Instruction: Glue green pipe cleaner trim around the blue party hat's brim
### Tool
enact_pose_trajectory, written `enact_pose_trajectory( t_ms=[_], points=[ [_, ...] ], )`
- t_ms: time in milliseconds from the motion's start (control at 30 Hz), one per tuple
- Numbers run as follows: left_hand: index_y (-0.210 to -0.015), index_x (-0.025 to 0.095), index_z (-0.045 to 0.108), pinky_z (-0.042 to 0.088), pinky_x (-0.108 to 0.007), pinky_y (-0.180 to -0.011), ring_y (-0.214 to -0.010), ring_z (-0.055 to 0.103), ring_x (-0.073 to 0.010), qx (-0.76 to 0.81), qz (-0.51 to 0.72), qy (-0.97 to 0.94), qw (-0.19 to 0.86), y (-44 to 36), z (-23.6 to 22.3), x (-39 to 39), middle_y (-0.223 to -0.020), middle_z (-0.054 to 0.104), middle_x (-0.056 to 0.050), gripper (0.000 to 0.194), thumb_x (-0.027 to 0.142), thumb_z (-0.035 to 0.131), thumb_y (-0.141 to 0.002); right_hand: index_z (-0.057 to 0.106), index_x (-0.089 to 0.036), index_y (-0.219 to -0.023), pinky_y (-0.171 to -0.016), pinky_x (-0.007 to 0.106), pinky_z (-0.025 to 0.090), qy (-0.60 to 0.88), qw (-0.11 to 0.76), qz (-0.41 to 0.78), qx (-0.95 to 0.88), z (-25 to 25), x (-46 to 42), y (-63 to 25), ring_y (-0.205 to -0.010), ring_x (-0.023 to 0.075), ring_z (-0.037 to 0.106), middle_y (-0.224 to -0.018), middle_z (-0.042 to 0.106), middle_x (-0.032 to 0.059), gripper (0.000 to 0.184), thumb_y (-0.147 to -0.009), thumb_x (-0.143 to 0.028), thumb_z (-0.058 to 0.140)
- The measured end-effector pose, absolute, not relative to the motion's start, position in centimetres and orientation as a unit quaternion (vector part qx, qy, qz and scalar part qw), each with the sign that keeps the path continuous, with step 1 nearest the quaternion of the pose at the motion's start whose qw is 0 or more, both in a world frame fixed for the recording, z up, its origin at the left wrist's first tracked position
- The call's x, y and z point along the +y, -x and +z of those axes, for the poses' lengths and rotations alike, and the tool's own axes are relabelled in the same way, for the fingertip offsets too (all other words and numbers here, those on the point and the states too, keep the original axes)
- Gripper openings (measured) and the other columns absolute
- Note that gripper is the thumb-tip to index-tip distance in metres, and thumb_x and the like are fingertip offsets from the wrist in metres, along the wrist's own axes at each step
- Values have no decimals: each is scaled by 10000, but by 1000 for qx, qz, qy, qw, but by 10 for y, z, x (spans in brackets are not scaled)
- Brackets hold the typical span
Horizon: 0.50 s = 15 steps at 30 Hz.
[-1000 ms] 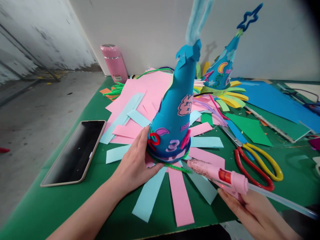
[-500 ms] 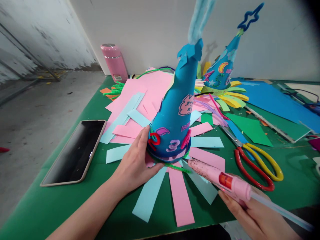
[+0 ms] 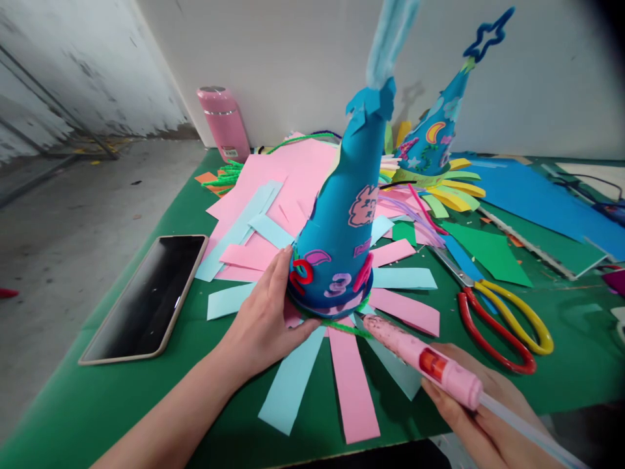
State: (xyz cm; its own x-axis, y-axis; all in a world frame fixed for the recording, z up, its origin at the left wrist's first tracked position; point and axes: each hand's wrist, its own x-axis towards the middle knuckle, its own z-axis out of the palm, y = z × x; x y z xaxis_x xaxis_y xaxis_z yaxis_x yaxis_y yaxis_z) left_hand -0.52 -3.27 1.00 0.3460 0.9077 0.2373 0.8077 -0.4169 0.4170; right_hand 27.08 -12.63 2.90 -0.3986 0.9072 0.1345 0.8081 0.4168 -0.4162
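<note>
A blue paper cone hat (image 3: 342, 202) stands upright on the table, with pipe-cleaner shapes near its base and a fluffy light-blue pipe cleaner (image 3: 390, 39) rising from its tip. Pink and light-blue paper strips (image 3: 354, 391) fan out from under it. My left hand (image 3: 271, 306) grips the hat's lower left side, thumb at the base. In my right hand (image 3: 478, 397) is a pink hot glue gun (image 3: 424, 358), a clear glue stick trailing from its back. Its nozzle points at the hat's lower right rim, beside a green pipe cleaner (image 3: 342, 327); whether it touches is unclear.
To the left lie a phone (image 3: 146, 299) and a pink bottle (image 3: 224, 124). Scissors (image 3: 498, 312) with red and yellow handles rest at right. Behind are pink paper sheets (image 3: 293, 172), a second decorated cone hat (image 3: 434, 130) and blue paper (image 3: 527, 202).
The rear of the glue gun has swung slightly left and down with my right hand, while its nozzle stays near the hat's rim. My left hand and the hat hold still.
</note>
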Motion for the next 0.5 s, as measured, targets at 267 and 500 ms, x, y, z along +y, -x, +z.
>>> enact_pose_trajectory(
  t_ms=[267, 500],
  points=[
    [-1404, 187, -36, 420, -469, -944, -1250, 364, -343, 530, 222, -810, 117, 6, 7, -32, -1419, 285, -180, 1007, 344, 655, -688, 418, -211, -1132, -649, 252, 519, 520, 200, 179, -811, 28, -130, -266, -774, 171, 628, -914, 595, 67, 302, -833, -197, 386],
    [-1403, 176, -29, 422, -471, -940, -1251, 361, -346, 526, 227, -812, 113, 6, 8, -31, -1417, 286, -188, 1011, 344, 660, -683, 468, -233, -1044, -563, 214, 516, 521, 193, 186, -811, 30, -128, -267, -706, 153, 629, -851, 599, 39, 212, -843, -215, 400]
  ],
)
